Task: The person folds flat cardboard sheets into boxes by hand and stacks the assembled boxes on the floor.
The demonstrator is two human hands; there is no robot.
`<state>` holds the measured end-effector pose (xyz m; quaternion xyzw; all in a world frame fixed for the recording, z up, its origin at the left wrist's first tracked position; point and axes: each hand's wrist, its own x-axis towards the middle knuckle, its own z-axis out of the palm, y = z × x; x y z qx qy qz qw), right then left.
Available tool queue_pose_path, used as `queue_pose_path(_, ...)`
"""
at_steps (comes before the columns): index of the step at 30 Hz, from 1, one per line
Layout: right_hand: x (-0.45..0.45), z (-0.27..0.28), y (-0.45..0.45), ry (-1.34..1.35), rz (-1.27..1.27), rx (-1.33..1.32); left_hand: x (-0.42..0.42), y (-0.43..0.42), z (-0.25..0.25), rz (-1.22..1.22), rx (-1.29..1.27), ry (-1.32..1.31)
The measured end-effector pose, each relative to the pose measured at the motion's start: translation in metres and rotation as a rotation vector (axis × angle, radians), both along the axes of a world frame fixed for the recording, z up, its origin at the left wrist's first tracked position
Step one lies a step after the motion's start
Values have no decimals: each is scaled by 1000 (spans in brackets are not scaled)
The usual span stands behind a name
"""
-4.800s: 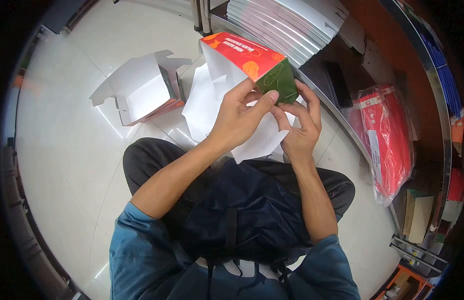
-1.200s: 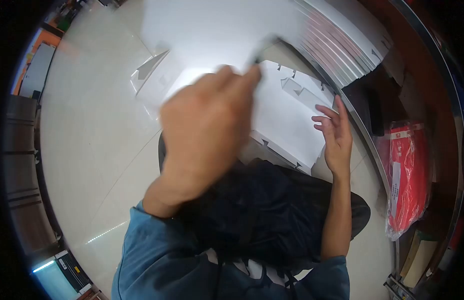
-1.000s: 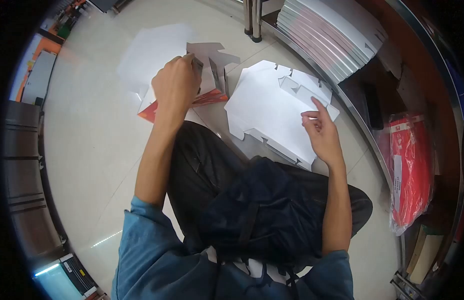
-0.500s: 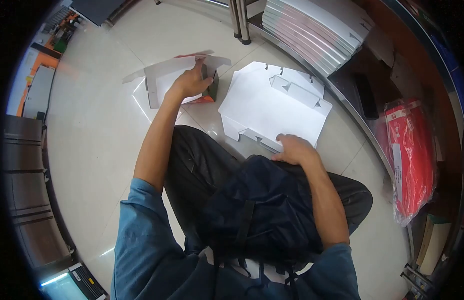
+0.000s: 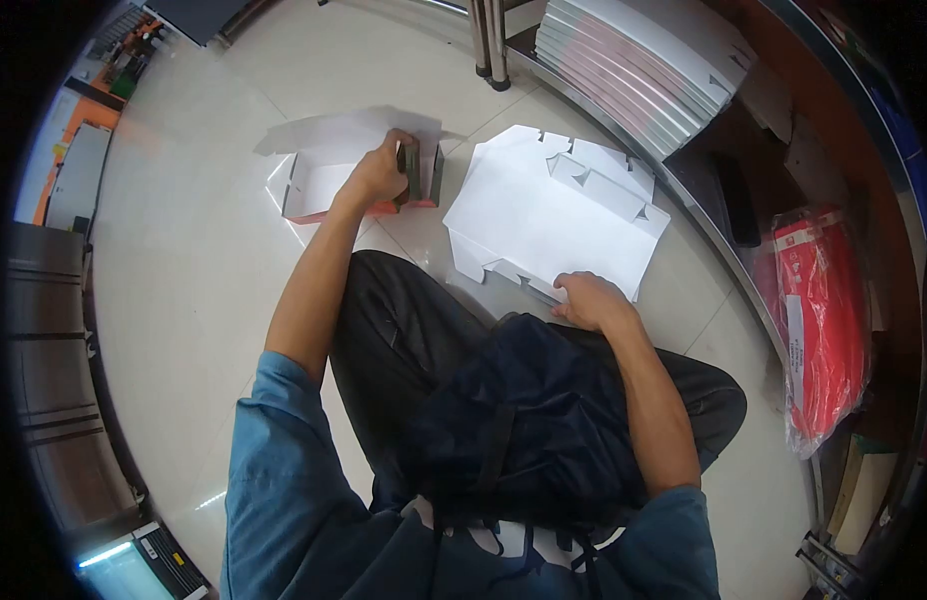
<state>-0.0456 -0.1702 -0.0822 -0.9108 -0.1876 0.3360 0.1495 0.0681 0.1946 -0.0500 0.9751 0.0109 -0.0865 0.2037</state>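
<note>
An open carton (image 5: 314,185) with a white inside and a raised lid flap stands on the floor, ahead and to the left. My left hand (image 5: 384,175) reaches into its right end, fingers curled over a dark greenish flat piece (image 5: 412,172); whether this piece is loose or part of the carton I cannot tell. To the right lies a partly folded white cardboard box blank (image 5: 549,220) with slots and folded edge strips. My right hand (image 5: 592,300) is closed at its near edge, thumb and fingers on the folded strip.
A backpack-like dark blue bag (image 5: 534,410) rests on my crossed legs. On the right, a low shelf holds a stack of flat cardboard blanks (image 5: 634,80) and a plastic-wrapped red package (image 5: 822,330). A metal table leg (image 5: 491,50) stands beyond the blank. Brown cartons (image 5: 59,380) line the left side.
The carton's lid flap has swung up and back, uncovering more of the white inside. My left hand has curled down at its right end. The right hand has barely moved.
</note>
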Motion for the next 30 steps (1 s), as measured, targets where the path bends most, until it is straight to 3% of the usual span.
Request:
queue_pose_path(3, 2, -5, -1, 12, 15, -1, 9, -7, -1, 73, -62, -54)
queue_pose_path(6, 2, -2, -1, 17, 8, 1, 2, -38, 23, 200, 150, -50)
queue_pose_path(9, 1, -2, 2, 28, 3, 4, 16, -36, 7, 227, 332, -28)
queue_pose_path(16, 5, 0, 3, 64, 33, -21, 25, -21, 49, 105, 549, -101)
queue_pose_path(19, 2, -6, 1, 15, 11, 22, 36, -26, 37, 93, 521, -84)
queue_pose_path(26, 3, -10, 0, 21, 14, 37, 83, -13, 8, 36, 155, 116)
queue_pose_path(30, 3, -11, -1, 15, 16, 40, 94, 10, 20, -87, 223, 76)
